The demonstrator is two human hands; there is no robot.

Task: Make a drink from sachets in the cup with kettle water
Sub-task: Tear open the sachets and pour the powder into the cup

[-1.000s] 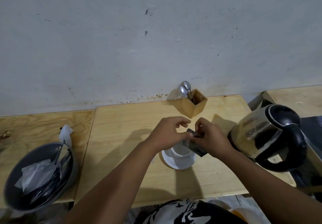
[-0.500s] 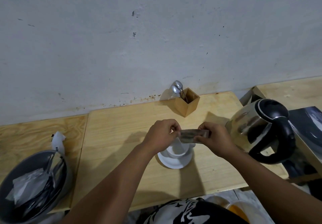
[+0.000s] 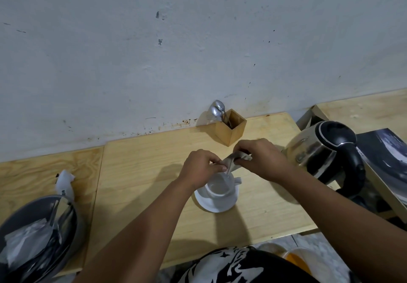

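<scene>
Sachet (image 3: 234,161) now tilted over white cup (image 3: 220,186), grey, creased; both hands' fingers (image 3: 221,168) pinching it.

The cup (image 3: 221,185) and its saucer (image 3: 217,201) are white. The table (image 3: 154,161) is light yellow wood. The kettle (image 3: 323,150) on the right is shiny silver with a black lid and handle. The sachet (image 3: 235,160) is grey-brown. The wall (image 3: 176,51) up top is pale grey with dark specks. The bin (image 3: 37,234) at lower left is grey.

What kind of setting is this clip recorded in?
Probably a simple home drinks corner: a steel kettle, a white cup on a saucer, and a wooden spoon holder on a plywood counter against a wall.
</scene>
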